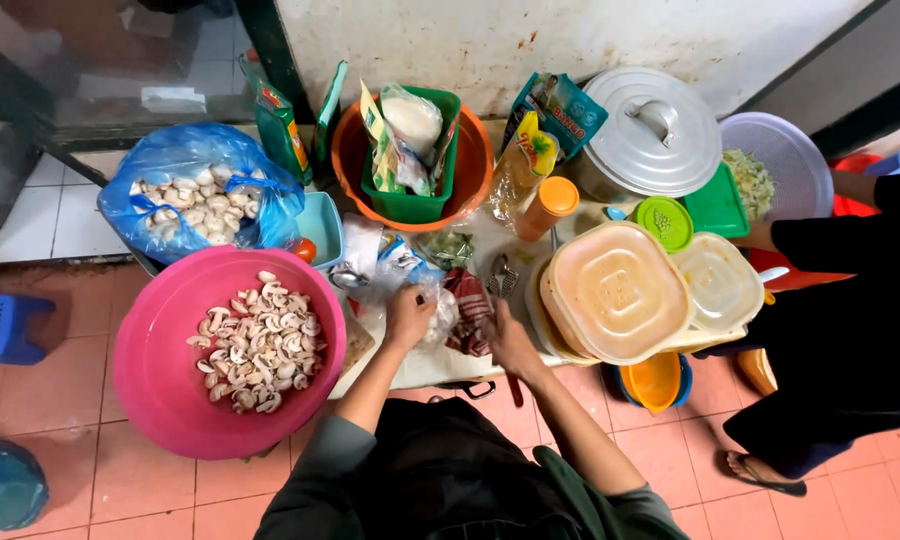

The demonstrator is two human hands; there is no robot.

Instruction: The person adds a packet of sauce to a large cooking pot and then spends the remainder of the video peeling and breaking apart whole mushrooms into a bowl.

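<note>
Pink plastic basin [160,380], kept close at the left for sliced mushrooms [258,345], is seen beside a low bench [420,368]. A clear plastic bag [438,312] is pinched in the left hand [408,315], lying partly under that grip; the right hand [510,340] is curled just beside it, grip unclear. Lidded tubs [620,290] are stacked beyond.

bystander [840,330]: cut off right | blue stool [5,328]: cut off left

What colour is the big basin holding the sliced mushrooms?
Pink, seen in the head view: the basin sits beside the left hand.
</note>
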